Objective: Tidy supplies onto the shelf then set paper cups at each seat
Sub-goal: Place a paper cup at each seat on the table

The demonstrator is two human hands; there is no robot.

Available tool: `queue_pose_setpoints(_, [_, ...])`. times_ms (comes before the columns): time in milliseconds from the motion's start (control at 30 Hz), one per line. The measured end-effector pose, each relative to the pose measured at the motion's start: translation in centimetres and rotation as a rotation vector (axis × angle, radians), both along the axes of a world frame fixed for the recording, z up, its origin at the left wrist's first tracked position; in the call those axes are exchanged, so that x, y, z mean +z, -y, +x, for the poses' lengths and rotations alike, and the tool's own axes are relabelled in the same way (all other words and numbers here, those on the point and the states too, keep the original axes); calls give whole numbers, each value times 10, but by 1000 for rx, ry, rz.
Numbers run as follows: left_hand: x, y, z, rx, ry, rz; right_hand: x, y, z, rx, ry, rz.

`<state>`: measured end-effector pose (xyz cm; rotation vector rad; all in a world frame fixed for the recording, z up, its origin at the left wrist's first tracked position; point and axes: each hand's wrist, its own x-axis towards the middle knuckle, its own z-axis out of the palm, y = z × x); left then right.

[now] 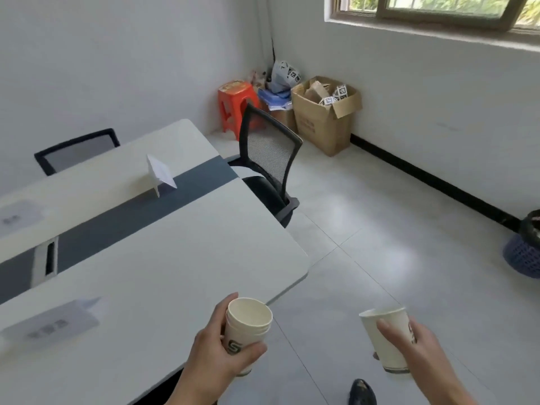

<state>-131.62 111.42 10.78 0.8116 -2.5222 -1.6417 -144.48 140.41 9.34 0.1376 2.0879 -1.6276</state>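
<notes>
A: Where are the cups?

B: Both in the air, off the corner of the table (181,258). The left hand (222,346) is wrapped around a stack (248,325) of nested cups, thumb on one side, fingers on the other. The right hand (415,343) is closed around a single cup (388,337), tilted a little, mouth toward the left.

A: So the single one is the next to go down?

B: I'd judge so. The nearest seats are the chair (271,159) at the table's end and the one (76,149) on the far side.

A: How should it be set well?

B: Bring it upright first, lower it base-flat onto the white top in front of the seat, clear of the edge and of the card (159,172) standing by the dark strip. Paper walls give, so hold lightly and let go only once the base sits.

A: And the stack?

B: Keep it level and firm in the left, so the next cup peels off without dragging two.
</notes>
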Motion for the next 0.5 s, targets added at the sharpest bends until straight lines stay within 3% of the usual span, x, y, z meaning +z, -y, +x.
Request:
queue_pose_setpoints(233, [-1,8,13,338,53,1,16,86,-109,397,-24,-28])
queue_pose_setpoints(500, [-15,63,27,613,77,64,-12,243,-122,798,-17,-5])
